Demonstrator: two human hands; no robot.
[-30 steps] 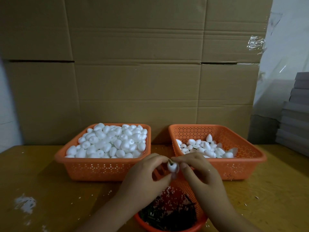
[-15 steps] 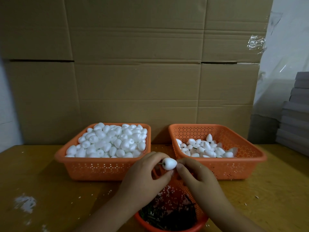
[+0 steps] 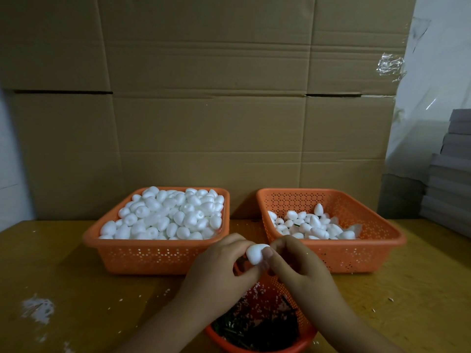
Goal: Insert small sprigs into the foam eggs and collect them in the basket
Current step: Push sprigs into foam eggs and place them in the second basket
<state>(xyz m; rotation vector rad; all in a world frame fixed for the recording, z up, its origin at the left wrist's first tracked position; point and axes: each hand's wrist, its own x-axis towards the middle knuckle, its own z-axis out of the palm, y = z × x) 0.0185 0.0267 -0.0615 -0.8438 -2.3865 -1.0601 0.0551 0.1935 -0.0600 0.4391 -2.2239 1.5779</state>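
Note:
A white foam egg (image 3: pixel 255 254) is held between both hands above the table. My left hand (image 3: pixel 219 268) pinches its left side and my right hand (image 3: pixel 298 266) pinches its right side. Any sprig in it is hidden by my fingers. The left orange basket (image 3: pixel 153 256) is heaped with plain foam eggs (image 3: pixel 165 215). The right orange basket (image 3: pixel 362 253) holds a smaller pile of eggs (image 3: pixel 311 225), a few showing green stems. Below my hands, a round orange basket (image 3: pixel 303 324) holds dark green sprigs (image 3: pixel 254 329).
All the baskets stand on a yellow wooden table (image 3: pixel 51 276) with white foam crumbs (image 3: pixel 38 308) at the left. A cardboard wall (image 3: pixel 216 110) stands behind. Grey stacked boards (image 3: pixel 451 179) sit at the right edge.
The egg has turned in my fingers: its dark sprig end showed on top a second ago, then pointed left, and is now hidden. Both hands have stayed in place.

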